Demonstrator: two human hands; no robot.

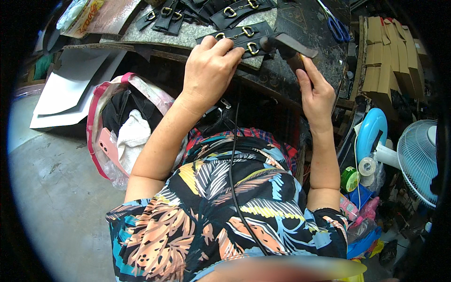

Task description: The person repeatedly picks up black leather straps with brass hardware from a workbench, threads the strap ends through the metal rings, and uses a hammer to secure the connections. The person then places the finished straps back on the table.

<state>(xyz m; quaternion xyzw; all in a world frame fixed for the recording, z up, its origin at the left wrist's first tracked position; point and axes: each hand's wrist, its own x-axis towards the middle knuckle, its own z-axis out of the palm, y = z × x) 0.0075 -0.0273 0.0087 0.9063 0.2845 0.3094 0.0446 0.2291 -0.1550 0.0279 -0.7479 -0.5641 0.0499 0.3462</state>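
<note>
My right hand (318,89) is closed round the handle of a hammer (296,43) with a dark, curved head. One end of that head hangs close over a black leather strap (235,35) with gold-coloured metal fittings. At the near edge of the worktop, my left hand (209,66) has its fingers bent and pressed together on this strap; their tips are partly hidden. Several similar black straps (170,16) with gold rings lie farther back on a pale stone slab (195,30), the nearer strap resting along its front edge.
Blue-handled scissors (337,28) lie on the dark worktop (300,21). A stack of cardboard pieces (387,56) and a white-and-blue fan (418,160) stand at right. At left are white sheets (70,84) and an open bag (96,122) holding a pink phone (109,148) and a white cloth (134,134).
</note>
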